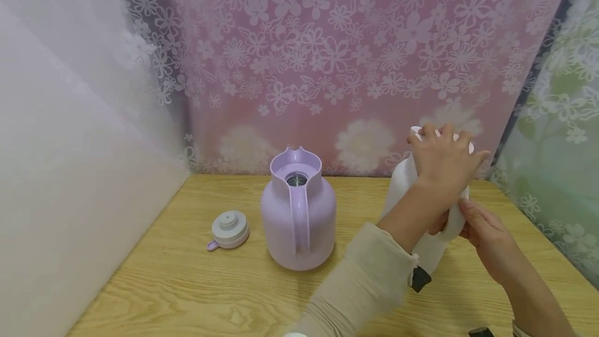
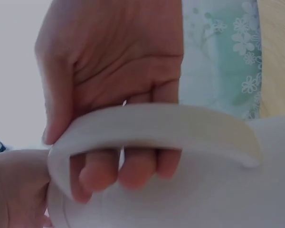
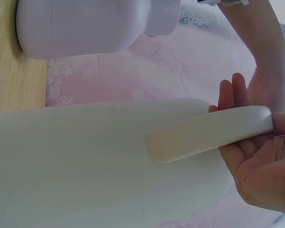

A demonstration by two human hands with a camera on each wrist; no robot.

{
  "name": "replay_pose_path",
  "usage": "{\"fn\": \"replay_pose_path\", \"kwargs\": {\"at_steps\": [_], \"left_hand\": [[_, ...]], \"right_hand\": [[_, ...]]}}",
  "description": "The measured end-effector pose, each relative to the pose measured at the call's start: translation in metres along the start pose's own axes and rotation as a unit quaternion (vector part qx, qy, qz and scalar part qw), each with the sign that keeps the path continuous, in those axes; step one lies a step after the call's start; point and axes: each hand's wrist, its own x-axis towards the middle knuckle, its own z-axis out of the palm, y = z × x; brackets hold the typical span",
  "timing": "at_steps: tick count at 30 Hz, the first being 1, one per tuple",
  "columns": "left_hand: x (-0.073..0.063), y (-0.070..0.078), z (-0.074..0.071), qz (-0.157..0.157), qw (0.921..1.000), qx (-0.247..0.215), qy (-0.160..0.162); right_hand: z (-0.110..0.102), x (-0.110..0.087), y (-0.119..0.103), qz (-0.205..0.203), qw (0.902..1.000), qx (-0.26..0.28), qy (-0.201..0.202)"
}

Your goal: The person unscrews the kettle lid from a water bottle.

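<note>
A white thermos jug (image 1: 398,191) stands at the right side of the table, partly behind my arms. My left hand (image 1: 442,163) lies over its top, fingers bent over the far rim; what sits under the palm is hidden. With my right hand (image 1: 489,238) I hold the jug's handle (image 3: 213,133), fingers passing through the loop in the left wrist view. A lilac thermos jug (image 1: 299,222) stands upright in the middle, its mouth uncovered and its handle facing me. Left of it lies a grey-white stopper (image 1: 230,229) with a lilac tab.
The wood-grain table (image 1: 187,290) meets a pink flowered curtain (image 1: 327,66) at the back. A pale wall (image 1: 84,144) borders the left side, and a green flowered curtain (image 1: 561,134) the right. My left sleeve (image 1: 365,274) crosses in front of the jugs.
</note>
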Motion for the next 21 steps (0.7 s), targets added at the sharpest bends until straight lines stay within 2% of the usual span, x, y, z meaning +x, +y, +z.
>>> {"fn": "replay_pose_path", "kwargs": {"at_steps": [3,6,9,11,13,17,21], "left_hand": [[0.000,-0.015,0.002,0.029,0.9990,-0.035,-0.001],[0.000,-0.033,0.007,0.087,0.9936,-0.071,0.013],[0.002,-0.048,0.016,0.163,0.9812,-0.096,0.039],[0.004,-0.056,0.022,0.213,0.9688,-0.113,0.056],[0.005,-0.062,0.027,0.249,0.9583,-0.124,0.068],[0.006,-0.068,0.033,0.292,0.9418,-0.138,0.094],[0.005,-0.070,0.035,0.300,0.9374,-0.145,0.100]], "right_hand": [[0.002,0.003,-0.003,-0.004,0.9995,0.012,-0.027],[0.003,0.004,-0.004,-0.005,0.9995,0.014,-0.029],[0.002,0.004,-0.004,-0.001,0.9993,0.020,-0.033],[0.001,0.004,-0.003,0.005,0.9985,0.034,-0.042],[-0.001,0.004,-0.002,0.005,0.9967,0.057,-0.057],[-0.003,0.005,0.001,-0.004,0.9889,0.118,-0.091],[-0.004,0.006,0.002,-0.008,0.9815,0.155,-0.112]]}}
